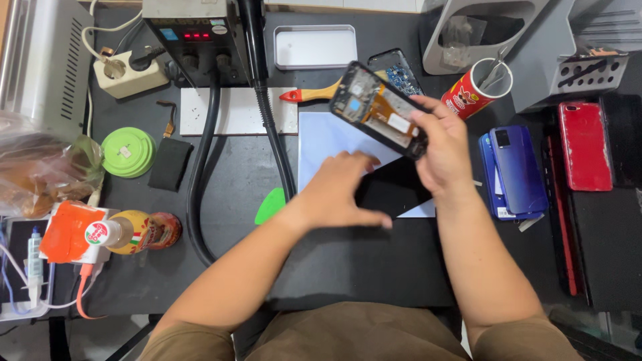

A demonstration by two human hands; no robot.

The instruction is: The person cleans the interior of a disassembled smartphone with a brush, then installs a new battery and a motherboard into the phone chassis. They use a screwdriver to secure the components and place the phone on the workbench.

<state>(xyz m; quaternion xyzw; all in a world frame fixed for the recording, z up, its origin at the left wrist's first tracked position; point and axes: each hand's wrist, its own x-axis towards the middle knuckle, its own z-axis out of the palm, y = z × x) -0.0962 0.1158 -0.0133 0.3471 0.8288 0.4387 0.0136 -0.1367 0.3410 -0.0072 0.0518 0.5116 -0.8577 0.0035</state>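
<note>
My right hand (443,148) holds an opened phone frame (378,107) tilted above the bench, its insides with an orange flex cable facing up. My left hand (342,190) rests palm down on a black flat panel (394,190), fingers spread. The panel lies on a pale blue sheet (321,137) in the middle of the dark work mat. A green triangular pick (270,204) lies just left of my left wrist.
A hot-air station (190,30) with black hoses stands at the back left. Nearby are a brush with a red handle (314,93), a white tin (315,47), a red tube of tools (476,87), blue phones (515,170), a red phone (585,144), a green round case (128,152) and a bottle (134,232).
</note>
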